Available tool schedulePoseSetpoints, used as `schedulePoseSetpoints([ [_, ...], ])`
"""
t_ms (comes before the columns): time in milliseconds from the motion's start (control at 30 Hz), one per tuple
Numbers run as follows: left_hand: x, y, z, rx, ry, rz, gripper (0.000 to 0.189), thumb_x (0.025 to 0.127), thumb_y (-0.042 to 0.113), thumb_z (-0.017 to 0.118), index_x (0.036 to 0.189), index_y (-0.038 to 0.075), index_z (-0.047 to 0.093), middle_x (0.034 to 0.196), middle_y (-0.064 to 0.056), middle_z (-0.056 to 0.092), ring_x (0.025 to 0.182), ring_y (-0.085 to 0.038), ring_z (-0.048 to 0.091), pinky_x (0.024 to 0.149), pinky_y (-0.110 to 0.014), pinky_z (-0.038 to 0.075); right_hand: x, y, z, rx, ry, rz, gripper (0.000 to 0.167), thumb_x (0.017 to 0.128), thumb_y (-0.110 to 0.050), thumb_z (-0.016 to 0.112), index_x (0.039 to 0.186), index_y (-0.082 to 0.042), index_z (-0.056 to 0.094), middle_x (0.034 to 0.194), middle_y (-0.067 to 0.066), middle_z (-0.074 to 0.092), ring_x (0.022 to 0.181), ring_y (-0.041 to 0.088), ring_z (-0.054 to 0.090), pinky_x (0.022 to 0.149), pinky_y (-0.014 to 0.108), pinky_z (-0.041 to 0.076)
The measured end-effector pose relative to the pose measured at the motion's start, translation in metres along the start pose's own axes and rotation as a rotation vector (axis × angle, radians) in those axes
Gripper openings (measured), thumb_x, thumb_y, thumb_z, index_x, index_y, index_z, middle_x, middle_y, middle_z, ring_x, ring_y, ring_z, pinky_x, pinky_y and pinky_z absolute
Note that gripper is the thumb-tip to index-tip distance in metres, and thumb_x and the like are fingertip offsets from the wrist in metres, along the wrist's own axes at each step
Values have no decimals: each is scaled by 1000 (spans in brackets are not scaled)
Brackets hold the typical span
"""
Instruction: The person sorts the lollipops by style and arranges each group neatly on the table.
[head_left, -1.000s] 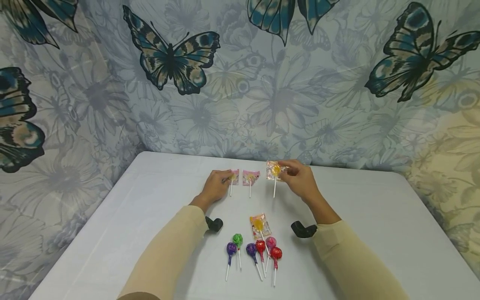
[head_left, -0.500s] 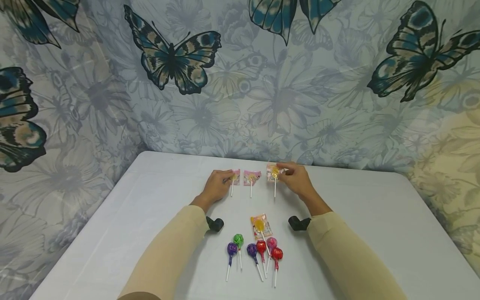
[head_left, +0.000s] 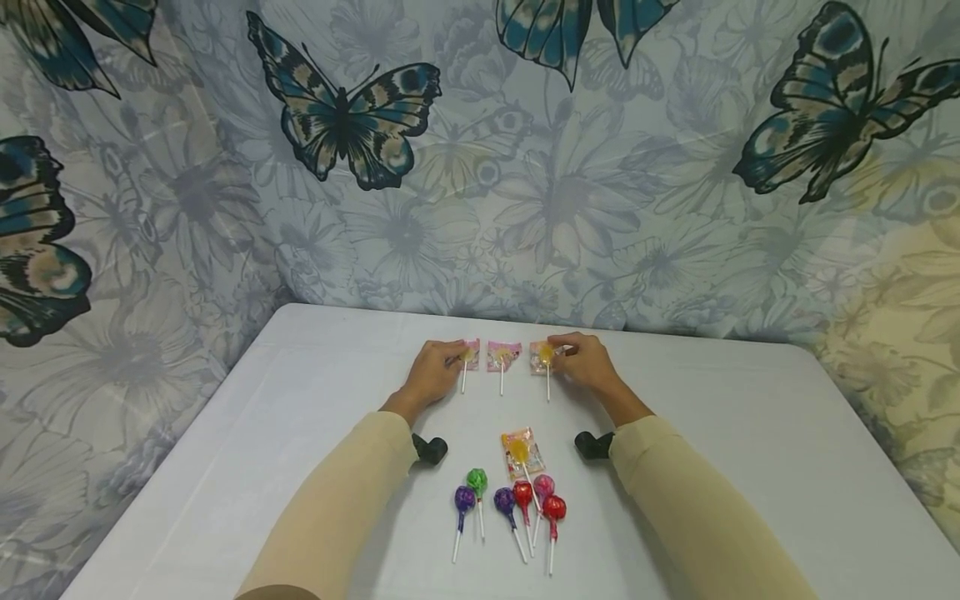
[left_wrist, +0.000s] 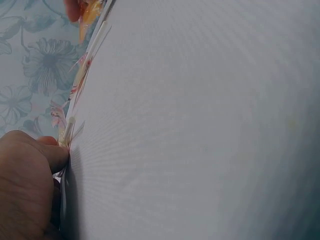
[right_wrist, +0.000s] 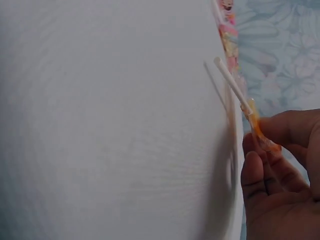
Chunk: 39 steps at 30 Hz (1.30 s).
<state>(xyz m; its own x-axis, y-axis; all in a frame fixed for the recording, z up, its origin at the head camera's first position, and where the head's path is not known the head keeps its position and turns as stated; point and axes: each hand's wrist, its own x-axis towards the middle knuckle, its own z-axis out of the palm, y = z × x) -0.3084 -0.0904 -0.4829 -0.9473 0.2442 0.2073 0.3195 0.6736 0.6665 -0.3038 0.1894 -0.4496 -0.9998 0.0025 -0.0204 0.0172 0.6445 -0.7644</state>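
Observation:
At the far side of the white table, three flat lollipops in clear pink-printed wrappers stand side by side in a row. My left hand [head_left: 430, 372] pinches the wrapper edge of the leftmost lollipop [head_left: 472, 354], its stick pointing toward me. The middle lollipop [head_left: 502, 357] lies untouched between my hands. With thumb and fingers, my right hand [head_left: 591, 362] holds the yellow lollipop [head_left: 543, 358] by the right side of its wrapper. In the right wrist view this lollipop's stick [right_wrist: 232, 84] is raised off the tabletop and casts a shadow.
Nearer to me lie a wrapped yellow lollipop [head_left: 519, 450] and several ball lollipops: purple [head_left: 464, 498], green [head_left: 476, 480], pink [head_left: 544, 485] and red [head_left: 553, 507]. A patterned butterfly backdrop [head_left: 480, 250] rises behind the white table [head_left: 300, 358].
My right hand has brought its yellow lollipop down and slightly left, closer to the middle one and level with the row. The left hand has stayed in place.

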Motion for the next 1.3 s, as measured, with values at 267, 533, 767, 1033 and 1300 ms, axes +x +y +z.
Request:
schedulePoseSetpoints([
  [267,-1,0,0,-8,-4,-5,32,93,6,62,125,7,64,134,-1,56,123,-23,46,107,-36,30,3,0,3,-94,-17,-25,41,82,-4,64,122,-4,67,119,14,60,91,27,57,72,36,49],
  [533,0,0,1,3,-6,-6,33,93,6,62,126,7,64,134,0,56,122,-23,46,106,-36,31,4,-2,5,-119,-42,-36,40,84,-4,63,124,-2,65,128,17,56,97,29,58,79,40,49],
  [767,-1,0,1,-4,0,-2,33,93,6,62,126,6,64,134,-1,56,122,-23,46,106,-37,31,5,-2,6,-141,-53,-48,40,84,-5,63,124,-4,66,129,16,55,93,28,56,80,41,48],
  [1033,-3,2,1,-13,28,27,32,92,4,63,124,3,65,133,-5,57,121,-26,48,105,-39,33,4,-1,4,-152,-39,-90,40,85,-6,63,126,-3,64,127,18,56,96,29,57,79,43,49],
  [1300,-3,1,1,-13,9,13,33,93,4,62,126,3,63,134,-4,56,122,-26,47,105,-39,32,1,-1,-3,-156,-34,-90,38,90,-12,62,127,-6,64,129,19,54,97,31,58,77,44,50],
])
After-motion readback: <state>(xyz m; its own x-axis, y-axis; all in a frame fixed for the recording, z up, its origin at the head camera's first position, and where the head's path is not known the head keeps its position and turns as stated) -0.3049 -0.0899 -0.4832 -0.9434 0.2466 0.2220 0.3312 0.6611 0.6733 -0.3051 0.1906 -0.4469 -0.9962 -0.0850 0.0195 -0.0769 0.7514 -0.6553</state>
